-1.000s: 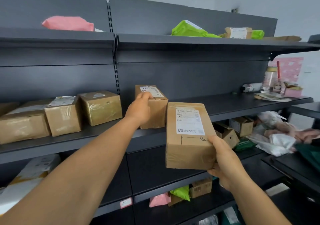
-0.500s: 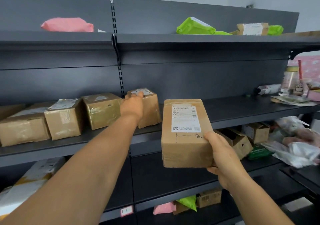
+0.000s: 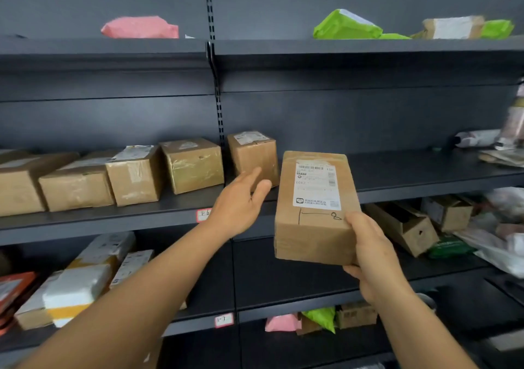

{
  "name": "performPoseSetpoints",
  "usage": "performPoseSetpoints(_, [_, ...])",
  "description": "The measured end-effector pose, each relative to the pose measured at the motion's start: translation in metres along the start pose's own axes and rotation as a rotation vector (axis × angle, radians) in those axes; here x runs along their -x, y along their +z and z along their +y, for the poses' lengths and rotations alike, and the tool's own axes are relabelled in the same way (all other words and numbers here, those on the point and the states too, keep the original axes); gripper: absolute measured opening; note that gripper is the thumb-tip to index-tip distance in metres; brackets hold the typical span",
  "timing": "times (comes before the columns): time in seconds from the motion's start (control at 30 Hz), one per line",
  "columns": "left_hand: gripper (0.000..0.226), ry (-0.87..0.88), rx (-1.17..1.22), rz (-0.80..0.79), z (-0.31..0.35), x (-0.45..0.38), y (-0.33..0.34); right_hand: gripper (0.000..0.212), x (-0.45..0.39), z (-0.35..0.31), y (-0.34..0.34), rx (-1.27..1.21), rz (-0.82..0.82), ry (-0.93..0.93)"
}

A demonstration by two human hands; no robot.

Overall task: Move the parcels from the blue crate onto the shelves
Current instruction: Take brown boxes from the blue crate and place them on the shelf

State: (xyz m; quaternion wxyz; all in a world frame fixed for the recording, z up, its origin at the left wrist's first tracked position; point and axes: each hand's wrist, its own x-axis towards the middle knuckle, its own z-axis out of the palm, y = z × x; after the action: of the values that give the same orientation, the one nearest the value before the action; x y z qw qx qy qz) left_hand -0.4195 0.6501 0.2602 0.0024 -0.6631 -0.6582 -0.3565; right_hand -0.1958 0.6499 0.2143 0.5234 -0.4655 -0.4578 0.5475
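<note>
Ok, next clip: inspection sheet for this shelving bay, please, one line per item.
Surface: dark metal middle shelf, bare to the right of the boxes.
Job's things: labelled parcel held off the shelf; small box standing on it; blue crate not in view.
Clutter: row of taped boxes at left; green mailer on top shelf.
Hands: right hand grips the parcel; left hand open, empty.
Cables: nothing seen.
Surroundings: lower shelves hold mixed packages.

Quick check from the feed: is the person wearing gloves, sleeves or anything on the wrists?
No. Both the left hand and the right hand are bare, with no gloves, rings, watch or bands visible. Both forearms are uncovered as far as the frame shows; no sleeve edge appears.
</note>
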Motion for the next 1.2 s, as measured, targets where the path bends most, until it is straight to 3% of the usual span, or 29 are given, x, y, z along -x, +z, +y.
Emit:
performPoseSetpoints(0.2, [0.071, 0.088, 0.136, -0.131, 0.007, 0.076, -0.012, 0.010, 0.034, 0.010, 0.019, 0.029, -0.008, -0.034])
performPoseSetpoints(0.43, [0.077, -0.037, 0.286, -0.071, -0.021, 0.149, -0.026, 0.027, 0.092, 0.039, 0.047, 0.073, -0.020, -0.062])
performPoseSetpoints(0.6, [0.074, -0.101, 0.377, -0.069, -0.043, 0.207, -0.045, 0.016, 0.140, 0.063, 0.067, 0.052, -0.051, 0.014])
performPoseSetpoints(0.8, [0.067, -0.192, 0.441, -0.123, -0.063, 0.275, -0.060, 0.018, 0.193, 0.101, 0.087, 0.102, -0.054, 0.095])
performPoseSetpoints(0.97, [0.076, -0.317, 0.433, -0.157, -0.089, 0.325, -0.056, 0.008, 0.224, 0.144, 0.097, 0.149, -0.088, 0.176])
performPoseSetpoints(1.2, [0.066, -0.469, 0.434, -0.261, -0.131, 0.375, -0.025, 0.005, 0.237, 0.217, 0.107, 0.256, -0.140, 0.367])
